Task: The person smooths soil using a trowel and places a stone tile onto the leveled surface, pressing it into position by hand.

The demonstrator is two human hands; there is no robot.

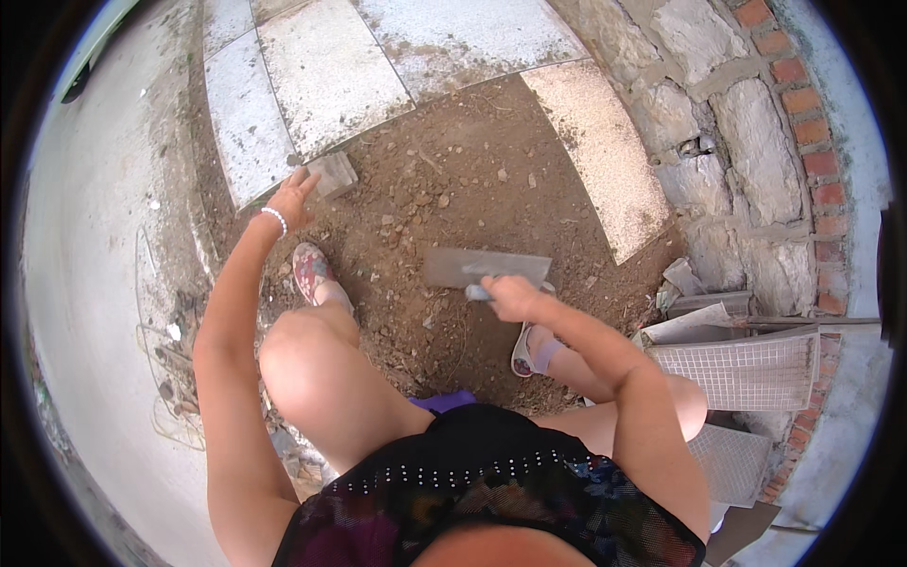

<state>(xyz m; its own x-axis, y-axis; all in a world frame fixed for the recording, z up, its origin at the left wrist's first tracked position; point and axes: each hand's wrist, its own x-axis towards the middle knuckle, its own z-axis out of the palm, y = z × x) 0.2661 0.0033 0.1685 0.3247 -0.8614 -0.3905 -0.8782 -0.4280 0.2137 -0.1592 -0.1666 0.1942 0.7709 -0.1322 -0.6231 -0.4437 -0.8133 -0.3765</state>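
My right hand [515,298] grips the handle of a flat rectangular plastering trowel [489,266], its metal blade low over the bare brown soil [468,170]. Whether the blade touches the soil I cannot tell. My left hand [292,198], with a white beaded bracelet at the wrist, is held out with fingers apart and nothing in it. Close by its fingertips lies a small greyish block [334,174], against the edge of the laid paving slabs [333,78]. A single pinkish slab [602,149] borders the soil on the right.
A rough stone wall [762,149] edged with red bricks [822,164] runs along the right. Grid-backed tiles [737,368] are stacked at lower right. At left, a bent wire frame [152,340] lies beside pale concrete paving [92,269]. Pebbles and clods dot the soil between my feet.
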